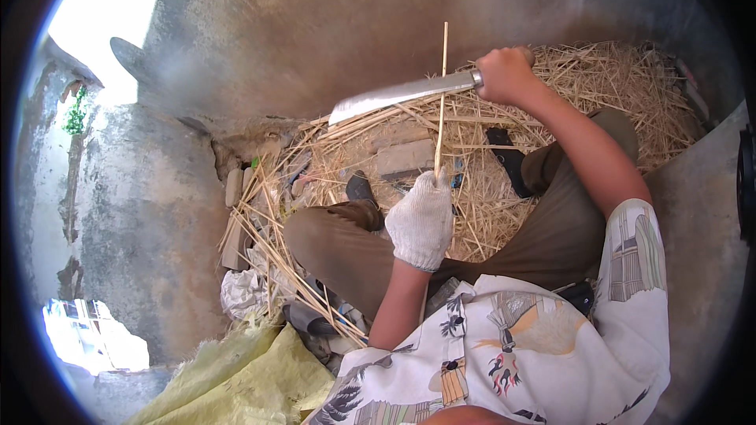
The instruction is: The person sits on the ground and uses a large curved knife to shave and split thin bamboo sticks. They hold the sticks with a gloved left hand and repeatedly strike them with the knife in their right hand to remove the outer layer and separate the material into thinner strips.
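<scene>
My left hand (423, 220), in a white knitted glove, is closed around the lower part of a thin pale stick (442, 122), which looks like split bamboo or cane. The stick stands nearly upright in front of me. Bare and closed, my right hand (505, 75) grips the handle of a large machete (402, 94). Its broad steel blade points left and crosses the stick at about mid-height; whether the edge touches it I cannot tell. Beneath both hands, cut strips and shavings (480, 224) cover the ground between my legs.
A heap of pale shavings (606, 86) lies at the right against the wall. Longer strips (315, 291) lean along my left side. Nearby are a wooden block (405, 159), a crumpled white bag (242, 293) and a yellow-green sack (244, 378). Rough concrete walls (331, 31) close in around me.
</scene>
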The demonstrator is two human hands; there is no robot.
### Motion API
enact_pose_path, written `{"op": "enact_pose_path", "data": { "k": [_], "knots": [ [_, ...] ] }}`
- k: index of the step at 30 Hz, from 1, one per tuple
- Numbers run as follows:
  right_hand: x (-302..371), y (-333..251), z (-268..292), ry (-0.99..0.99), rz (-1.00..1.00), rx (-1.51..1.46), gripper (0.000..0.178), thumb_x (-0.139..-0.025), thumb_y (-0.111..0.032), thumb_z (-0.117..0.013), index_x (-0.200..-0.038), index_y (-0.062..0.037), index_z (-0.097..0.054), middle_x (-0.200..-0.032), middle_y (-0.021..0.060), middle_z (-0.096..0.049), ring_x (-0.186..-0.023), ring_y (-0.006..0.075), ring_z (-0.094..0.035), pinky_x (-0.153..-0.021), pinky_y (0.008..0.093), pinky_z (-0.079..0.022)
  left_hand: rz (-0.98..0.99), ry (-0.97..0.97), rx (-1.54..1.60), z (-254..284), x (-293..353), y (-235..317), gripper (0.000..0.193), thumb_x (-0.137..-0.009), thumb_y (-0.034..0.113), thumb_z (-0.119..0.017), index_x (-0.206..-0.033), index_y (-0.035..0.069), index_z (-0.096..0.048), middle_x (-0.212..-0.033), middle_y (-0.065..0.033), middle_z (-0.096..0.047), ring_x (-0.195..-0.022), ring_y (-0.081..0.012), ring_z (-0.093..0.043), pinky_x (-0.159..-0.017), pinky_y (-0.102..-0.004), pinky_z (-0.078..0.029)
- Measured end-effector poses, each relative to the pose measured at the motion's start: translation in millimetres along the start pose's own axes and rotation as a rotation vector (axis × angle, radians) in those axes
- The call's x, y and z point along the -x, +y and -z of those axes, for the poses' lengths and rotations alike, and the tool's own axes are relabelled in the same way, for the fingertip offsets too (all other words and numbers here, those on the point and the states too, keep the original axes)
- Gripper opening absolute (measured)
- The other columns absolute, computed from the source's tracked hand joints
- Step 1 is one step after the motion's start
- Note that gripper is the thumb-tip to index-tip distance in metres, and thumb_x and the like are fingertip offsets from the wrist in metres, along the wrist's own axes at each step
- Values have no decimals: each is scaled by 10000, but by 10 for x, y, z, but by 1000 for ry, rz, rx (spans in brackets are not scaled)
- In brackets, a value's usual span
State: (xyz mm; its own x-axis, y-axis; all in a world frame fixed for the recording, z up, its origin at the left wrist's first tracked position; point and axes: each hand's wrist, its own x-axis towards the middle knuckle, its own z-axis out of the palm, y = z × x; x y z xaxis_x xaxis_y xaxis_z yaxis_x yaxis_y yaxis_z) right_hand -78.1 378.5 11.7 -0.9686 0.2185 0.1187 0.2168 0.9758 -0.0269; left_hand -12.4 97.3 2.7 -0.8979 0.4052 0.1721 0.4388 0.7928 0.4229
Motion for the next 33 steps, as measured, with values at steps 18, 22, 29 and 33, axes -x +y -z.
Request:
{"op": "enact_pose_path", "data": {
  "k": [18, 22, 29, 33],
  "knots": [
    [-150, 186, 8, -42, 21, 68, 192, -707, -260, -740, -817, -113, -796, -794, 112, -760, -797, 317, -762, -710, 478, -587, -10, -30, 168, 9, 45, 6, 326, -1055, 365, -580, -1091, 79, -732, -772, -184, -712, -767, -363, -728, -663, -420, -566],
    [-218, 394, -126, -38, -147, -95, 204, -706, -247, -742, -852, -117, -799, -828, 114, -767, -813, 318, -761, -737, 496, -585, -13, -76, 232, 90, 66, 106, 419, -1049, 422, -583, -1114, 43, -750, -803, -177, -730, -780, -322, -750, -709, -394, -566],
    [-142, 484, 183, -67, -409, -74, 291, -764, -251, -706, -976, -78, -804, -939, 147, -779, -905, 325, -760, -806, 445, -590, -152, -39, 207, -132, 148, -16, 280, -1052, 332, -603, -1044, 85, -734, -775, -188, -708, -732, -390, -709, -627, -452, -562],
    [-220, 761, -87, 88, -596, -335, 323, -793, -265, -682, -1009, -54, -797, -974, 172, -776, -948, 337, -752, -812, 426, -581, -13, -97, 231, -17, 133, 161, 331, -1039, 369, -625, -1053, 63, -750, -810, -192, -729, -750, -367, -730, -660, -435, -573]
  ]
}}
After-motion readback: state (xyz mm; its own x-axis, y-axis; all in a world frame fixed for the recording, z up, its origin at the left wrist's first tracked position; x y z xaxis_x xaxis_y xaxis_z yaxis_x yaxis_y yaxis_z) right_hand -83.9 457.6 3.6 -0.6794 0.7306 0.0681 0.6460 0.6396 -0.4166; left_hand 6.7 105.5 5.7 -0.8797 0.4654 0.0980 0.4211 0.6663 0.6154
